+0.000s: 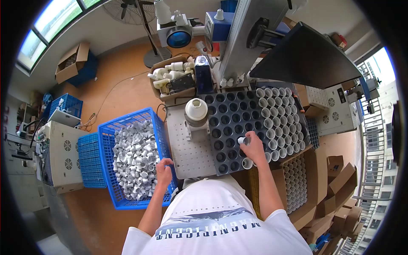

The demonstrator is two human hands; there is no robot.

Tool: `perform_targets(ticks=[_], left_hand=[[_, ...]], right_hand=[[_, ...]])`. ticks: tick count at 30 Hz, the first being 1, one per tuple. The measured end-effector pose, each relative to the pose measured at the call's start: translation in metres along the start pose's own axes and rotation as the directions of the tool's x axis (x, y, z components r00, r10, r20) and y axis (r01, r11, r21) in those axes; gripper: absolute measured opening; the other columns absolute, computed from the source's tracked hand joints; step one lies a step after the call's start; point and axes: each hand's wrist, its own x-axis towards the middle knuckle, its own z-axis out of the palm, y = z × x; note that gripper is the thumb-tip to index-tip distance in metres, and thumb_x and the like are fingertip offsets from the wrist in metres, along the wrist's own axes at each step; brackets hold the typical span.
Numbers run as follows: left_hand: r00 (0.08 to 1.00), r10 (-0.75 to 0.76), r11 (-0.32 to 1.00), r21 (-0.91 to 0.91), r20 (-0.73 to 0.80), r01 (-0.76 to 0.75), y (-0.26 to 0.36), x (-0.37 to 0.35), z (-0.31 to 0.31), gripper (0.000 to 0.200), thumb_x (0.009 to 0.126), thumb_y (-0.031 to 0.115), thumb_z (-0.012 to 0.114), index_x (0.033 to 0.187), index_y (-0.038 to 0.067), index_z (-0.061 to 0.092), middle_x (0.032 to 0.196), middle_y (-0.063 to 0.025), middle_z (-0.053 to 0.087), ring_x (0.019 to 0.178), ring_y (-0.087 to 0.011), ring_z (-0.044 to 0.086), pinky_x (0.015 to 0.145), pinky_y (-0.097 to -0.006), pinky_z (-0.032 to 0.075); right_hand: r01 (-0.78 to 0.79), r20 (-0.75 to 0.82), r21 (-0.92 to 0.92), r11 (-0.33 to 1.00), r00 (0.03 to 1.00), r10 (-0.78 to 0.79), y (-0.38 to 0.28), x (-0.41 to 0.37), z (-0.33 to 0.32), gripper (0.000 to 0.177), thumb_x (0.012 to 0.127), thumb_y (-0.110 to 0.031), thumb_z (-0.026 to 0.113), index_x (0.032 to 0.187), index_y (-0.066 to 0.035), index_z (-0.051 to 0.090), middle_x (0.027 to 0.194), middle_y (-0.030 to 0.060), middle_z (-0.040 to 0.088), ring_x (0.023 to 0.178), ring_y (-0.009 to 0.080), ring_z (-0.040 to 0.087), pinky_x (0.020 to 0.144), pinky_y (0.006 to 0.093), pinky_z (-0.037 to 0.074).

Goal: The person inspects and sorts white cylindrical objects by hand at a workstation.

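My right hand [253, 148] pinches a small white plastic pipe fitting [241, 140] above the black tray [221, 132] of round holes. Rows of white fittings [278, 121] stand open end up in the tray's right part, and one more [247, 163] sits by its front edge below my hand. My left hand [164, 172] is at the right rim of a blue plastic basket [103, 163]; its fingers are curled, and what they hold, if anything, is hidden. Loose white fittings [135, 161] fill the basket in a heap.
A perforated metal plate [191, 155] carries a round white-topped fixture [196, 111] between basket and tray. Overhead hang a machine head with a blue lens [178, 38] and a black monitor [308, 57]. A cardboard box [312, 187] with stacked fittings stands at lower right.
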Motion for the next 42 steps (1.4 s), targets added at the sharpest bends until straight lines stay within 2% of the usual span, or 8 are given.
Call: perform_targets(ticks=[1,2,5,6,10,14,17,42], left_hand=[[1.000,0.020,1.000,-0.021,0.015,-0.020,0.012,0.004,0.003,0.030,0.066,-0.002,0.040,0.087,-0.003,0.061,0.085,-0.0155,0.065,0.088,-0.0285,0.062,0.087,-0.0369,0.046],[0.999,0.027,0.998,-0.049,0.033,-0.026,0.023,0.007,0.006,0.031,0.065,-0.003,0.040,0.088,-0.002,0.061,0.084,-0.0158,0.064,0.088,-0.0295,0.062,0.088,-0.0371,0.046],[0.997,0.080,0.997,-0.005,0.006,-0.080,0.036,0.011,0.021,0.033,0.063,0.000,0.036,0.083,-0.005,0.062,0.081,-0.0133,0.066,0.084,-0.0237,0.063,0.086,-0.0329,0.047],[0.996,0.083,0.997,-0.001,0.017,-0.083,0.040,0.012,0.025,0.033,0.063,0.000,0.036,0.083,-0.004,0.062,0.081,-0.0135,0.065,0.084,-0.0241,0.063,0.086,-0.0332,0.047],[0.994,0.068,0.998,-0.011,0.085,-0.067,0.051,0.015,0.034,0.032,0.062,-0.004,0.037,0.085,-0.004,0.061,0.083,-0.0165,0.064,0.088,-0.0286,0.061,0.088,-0.0352,0.046],[0.993,0.058,0.998,-0.007,0.103,-0.058,0.061,0.019,0.039,0.032,0.062,-0.006,0.038,0.085,-0.004,0.060,0.084,-0.0178,0.064,0.089,-0.0302,0.061,0.088,-0.0351,0.045],[0.991,0.069,0.998,-0.007,0.111,-0.069,0.069,0.023,0.042,0.032,0.061,-0.006,0.039,0.085,-0.004,0.060,0.084,-0.0179,0.064,0.089,-0.0300,0.061,0.088,-0.0350,0.045],[0.977,0.135,0.991,-0.024,0.168,-0.133,0.067,0.021,0.055,0.031,0.061,-0.007,0.040,0.086,-0.003,0.058,0.084,-0.0189,0.064,0.089,-0.0329,0.061,0.086,-0.0381,0.046]], right_hand=[[-0.056,-0.003,0.088,0.995,0.998,0.056,0.002,-0.002,-0.006,0.043,0.072,-0.014,0.068,0.111,-0.005,0.050,0.092,0.0183,0.061,0.089,0.0373,0.062,0.082,0.0414,0.049],[-0.054,-0.015,0.178,0.983,0.998,0.057,0.007,-0.004,-0.009,0.041,0.070,-0.013,0.067,0.105,-0.003,0.048,0.083,0.0150,0.060,0.077,0.0293,0.063,0.072,0.0384,0.049],[-0.186,0.126,0.535,0.824,0.982,0.140,0.022,-0.009,-0.010,0.040,0.070,-0.012,0.068,0.103,-0.002,0.047,0.083,0.0113,0.058,0.072,0.0207,0.061,0.065,0.0337,0.048],[-0.154,0.081,0.563,0.812,0.988,0.131,0.024,-0.012,-0.004,0.034,0.069,-0.009,0.068,0.095,-0.002,0.047,0.080,0.0072,0.055,0.068,0.0158,0.058,0.061,0.0304,0.046],[-0.079,0.077,0.509,0.857,0.996,0.045,0.011,-0.023,0.008,0.031,0.069,-0.011,0.072,0.074,-0.005,0.042,0.072,0.0009,0.044,0.065,0.0116,0.044,0.059,0.0292,0.040],[-0.034,0.137,0.544,0.838,0.989,-0.050,0.006,-0.026,0.021,0.038,0.069,-0.014,0.075,0.069,-0.006,0.039,0.067,-0.0004,0.041,0.065,0.0119,0.038,0.057,0.0293,0.035],[0.003,0.137,0.462,0.887,0.988,-0.075,-0.002,-0.028,0.012,0.038,0.070,-0.015,0.076,0.068,-0.005,0.039,0.065,0.0000,0.041,0.063,0.0121,0.038,0.057,0.0299,0.035],[-0.004,0.123,0.450,0.893,0.991,-0.057,0.008,-0.044,0.014,0.032,0.073,-0.018,0.074,0.071,0.000,0.047,0.065,0.0034,0.050,0.064,0.0128,0.044,0.060,0.0295,0.041]])
